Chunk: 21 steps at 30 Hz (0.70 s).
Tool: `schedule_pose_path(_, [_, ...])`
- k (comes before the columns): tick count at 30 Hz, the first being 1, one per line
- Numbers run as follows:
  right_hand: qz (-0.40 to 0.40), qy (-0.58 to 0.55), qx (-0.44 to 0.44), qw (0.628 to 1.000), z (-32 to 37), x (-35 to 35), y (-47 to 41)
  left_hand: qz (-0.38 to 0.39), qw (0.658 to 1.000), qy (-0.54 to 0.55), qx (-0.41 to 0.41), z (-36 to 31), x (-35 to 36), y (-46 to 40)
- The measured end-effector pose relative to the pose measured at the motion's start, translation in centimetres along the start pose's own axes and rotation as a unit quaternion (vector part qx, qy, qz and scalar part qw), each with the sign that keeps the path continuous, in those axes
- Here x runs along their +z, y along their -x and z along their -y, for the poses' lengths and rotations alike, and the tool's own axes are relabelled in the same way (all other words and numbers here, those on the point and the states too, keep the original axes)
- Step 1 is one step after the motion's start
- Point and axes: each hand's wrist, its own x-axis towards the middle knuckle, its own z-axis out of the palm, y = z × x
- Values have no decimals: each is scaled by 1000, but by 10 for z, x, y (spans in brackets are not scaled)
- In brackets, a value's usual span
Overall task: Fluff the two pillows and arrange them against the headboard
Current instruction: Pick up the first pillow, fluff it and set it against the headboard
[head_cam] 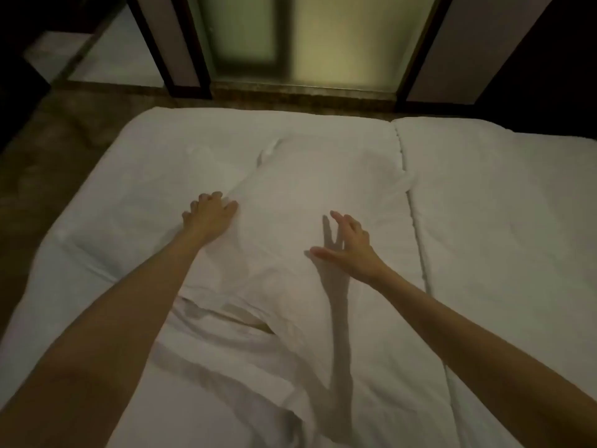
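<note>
A white pillow [290, 202] lies lengthwise in the middle of the bed, its open case end wrinkled near me. A second white pillow [139, 202] lies flat to its left, partly under my left arm. My left hand [210, 218] presses on the seam between the two pillows, fingers curled against the middle pillow's left edge. My right hand [349, 250] hovers just above the middle pillow's right side, fingers spread and holding nothing; its shadow falls on the cloth. No headboard is in view.
A folded white duvet [500, 221] covers the bed's right part, its edge running beside the middle pillow. Beyond the bed are a brown floor [48, 156], dark door frames and a frosted glass panel [323, 43].
</note>
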Motion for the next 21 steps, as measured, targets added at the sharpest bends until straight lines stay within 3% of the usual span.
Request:
schedule_pose_path(3, [3, 38, 13, 999, -5, 12, -13, 69, 993, 69, -65, 16, -2, -13])
schedule_pose_path(7, [-7, 50, 17, 999, -23, 35, -18, 151, 959, 212, -112, 28, 17, -10])
schedule_pose_path(14, [-36, 60, 50, 996, -57, 39, 3, 133, 947, 290, -34, 11, 37, 19])
schedule_pose_path(21, [-34, 47, 88, 994, -113, -12, 73, 108, 940, 309, 91, -71, 58, 93])
